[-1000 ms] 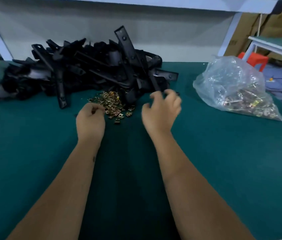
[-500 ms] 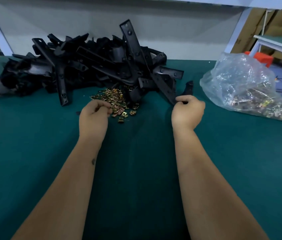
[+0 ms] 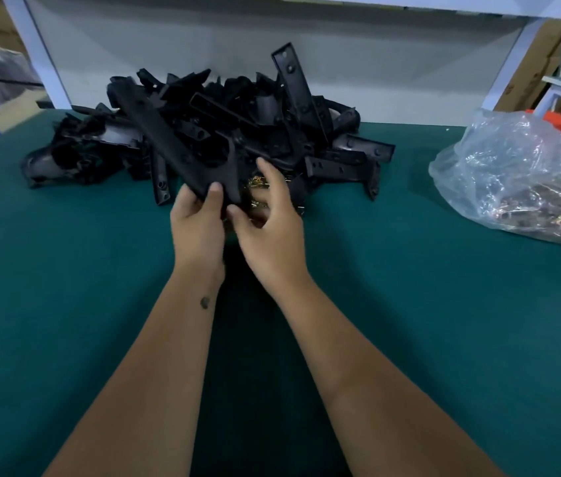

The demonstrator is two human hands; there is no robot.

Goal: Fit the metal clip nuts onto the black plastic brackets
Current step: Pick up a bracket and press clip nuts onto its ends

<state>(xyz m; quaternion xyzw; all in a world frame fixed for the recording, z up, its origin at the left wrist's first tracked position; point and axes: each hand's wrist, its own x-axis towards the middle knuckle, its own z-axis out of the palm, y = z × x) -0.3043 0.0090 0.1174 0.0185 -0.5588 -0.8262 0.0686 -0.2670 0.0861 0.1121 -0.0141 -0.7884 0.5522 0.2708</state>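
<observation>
A long black plastic bracket [image 3: 203, 166] is held up over the green table, in front of the big heap of black brackets [image 3: 272, 132]. My left hand [image 3: 198, 225] grips its near end, thumb pressed on its face. My right hand [image 3: 272, 232] meets it from the right, thumb at the bracket's lower tip and fingers reaching up behind its edge. The small pile of brass-coloured clip nuts [image 3: 258, 182] lies on the table just behind my hands, mostly hidden by them. No clip nut shows in either hand.
A clear plastic bag [image 3: 513, 180] of more clip nuts lies at the right on the green table mat [image 3: 65, 270]. A grey back panel [image 3: 203, 46] with white frame posts closes off the far side behind the heap.
My right hand has carried a bracket from the heap's right side to the middle. My left hand has left the clip nut pile and now grips that bracket too.
</observation>
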